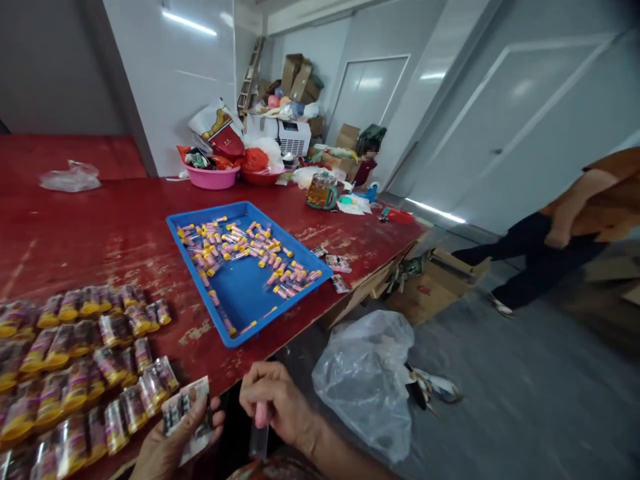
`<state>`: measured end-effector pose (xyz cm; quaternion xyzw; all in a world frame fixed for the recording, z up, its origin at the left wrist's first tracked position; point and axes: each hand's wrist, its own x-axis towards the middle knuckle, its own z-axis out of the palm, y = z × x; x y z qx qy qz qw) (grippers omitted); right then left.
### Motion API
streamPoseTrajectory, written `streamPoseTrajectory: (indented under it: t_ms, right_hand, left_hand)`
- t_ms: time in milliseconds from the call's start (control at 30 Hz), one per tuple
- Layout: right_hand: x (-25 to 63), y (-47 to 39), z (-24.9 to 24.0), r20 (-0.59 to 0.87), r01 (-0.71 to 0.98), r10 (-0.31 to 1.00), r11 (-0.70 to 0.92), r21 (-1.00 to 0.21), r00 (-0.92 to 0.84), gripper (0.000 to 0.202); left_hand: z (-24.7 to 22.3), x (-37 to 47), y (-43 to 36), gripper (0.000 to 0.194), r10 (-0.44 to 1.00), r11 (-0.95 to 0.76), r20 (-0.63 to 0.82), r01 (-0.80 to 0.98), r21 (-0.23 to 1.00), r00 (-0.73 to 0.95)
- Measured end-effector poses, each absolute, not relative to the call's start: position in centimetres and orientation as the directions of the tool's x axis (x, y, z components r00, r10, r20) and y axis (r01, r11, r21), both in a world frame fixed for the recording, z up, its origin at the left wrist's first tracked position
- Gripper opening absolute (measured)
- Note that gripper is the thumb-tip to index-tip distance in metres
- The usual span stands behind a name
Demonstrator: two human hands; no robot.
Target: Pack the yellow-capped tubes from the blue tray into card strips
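While in right hand, tube lengthwise toward wearer

Toward seven o'clock, a clear cylindrical plastic tube is showing pink; toward nine, a rectangular blue plastic tray is contrasting with a flat, pale-scuffed red table.

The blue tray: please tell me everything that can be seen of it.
The blue tray is shallow and rectangular, apparently plastic, with a raised rim. It rests flat on the worn red table, near an edge. Many loose, yellow-ended tubes with pink contents lie inside; part of its floor is bare.
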<state>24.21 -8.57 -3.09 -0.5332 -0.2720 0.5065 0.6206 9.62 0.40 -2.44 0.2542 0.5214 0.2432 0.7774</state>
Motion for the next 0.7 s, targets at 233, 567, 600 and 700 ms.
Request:
streamPoseTrajectory:
  t_ms: [233, 567, 600, 700]
  right_hand:
    - [23.6, -10.0, -2.6, -0.260, -0.340, 0.907, -0.142, -0.930, 0.331, 0.041]
    - [24.1, -10.6, -2.8, -0.315, -0.213, 0.888, -0.254, -0.943, 0.335, 0.026]
    - [24.2, -10.5, -2.9, -0.320, -0.223, 0.886, -0.255, -0.941, 0.337, 0.026]
    - [24.3, -10.1, -2.9, -0.317, -0.232, 0.901, -0.254, -0.939, 0.296, 0.022]
  left_hand:
    - [-3.6, 10.7, -2.1, 0.040, 0.654, 0.734, -0.642, -0.129, 0.667, 0.400]
    - [-5.2, 10.9, -3.9, 0.040, 0.697, 0.702, -0.620, -0.168, 0.692, 0.361]
    - [-5.2, 10.9, -3.8, 0.039, 0.704, 0.696, -0.614, -0.176, 0.696, 0.356]
    - [-4.8, 10.8, -3.7, 0.037, 0.699, 0.700, -0.617, -0.170, 0.693, 0.361]
